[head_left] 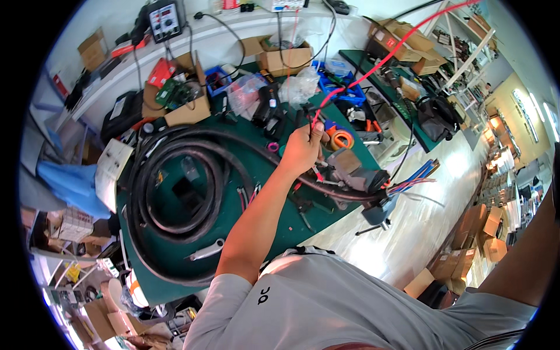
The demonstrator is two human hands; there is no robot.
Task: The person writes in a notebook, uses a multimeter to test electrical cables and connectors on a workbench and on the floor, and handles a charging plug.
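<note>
Seen from the middle of the view, a blue cloth (73, 179) hung far out at 9 o'clock. Closer in, still toward 9 o'clock, a fat black cable (135, 201) lay in big loops on the green table (284, 231). At 10 o'clock, past the loops, sat a brown box (189, 114) with a green circuit board (174, 93) in it. Between 7 and 8 o'clock a silver tool (207, 249) lay flat. Just off the middle, between 1 and 2 o'clock, the left hand (304, 150) was curled up, with its thumb and fingers pinching a red wire (373, 69). That wire ran up from the hand toward the top edge, between 1 and 2 o'clock. Near the hand, at 2 o'clock, was a roll of orange tape (341, 139). At 3 o'clock one end of the fat cable reached a grey clamp (368, 178), and thin wires (415, 182) of many colors poked out there. Some cardboard boxes (468, 224) stood on the floor near 4 o'clock. The right arm (519, 251) went out of view near there too, so I could not tell what the right hand was doing.
</note>
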